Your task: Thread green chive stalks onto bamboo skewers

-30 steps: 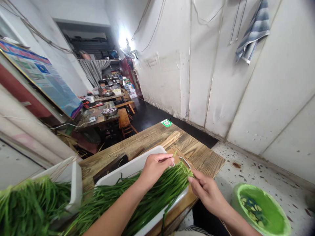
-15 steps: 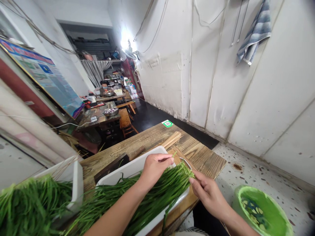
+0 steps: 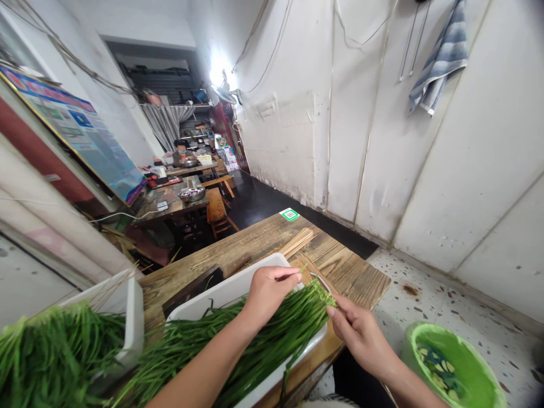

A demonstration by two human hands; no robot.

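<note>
A long bunch of green chives (image 3: 272, 334) lies across a white tray (image 3: 221, 290) on a wooden table (image 3: 263, 241). My left hand (image 3: 267, 292) rests on top of the chives and pinches a single stalk near their cut ends. My right hand (image 3: 361, 334) is at the tray's right end, its fingertips touching the cut ends of the chives. Bamboo skewers (image 3: 297, 242) lie on the table just beyond the tray.
A second white tray (image 3: 127, 317) heaped with chives (image 3: 51, 351) stands at the left. A green bucket (image 3: 450, 362) with scraps sits on the floor at lower right. A dark cleaver (image 3: 195, 286) lies behind the tray. Tables and stools fill the room beyond.
Both hands have stayed almost in place on the chive ends; only the view has shifted slightly.
</note>
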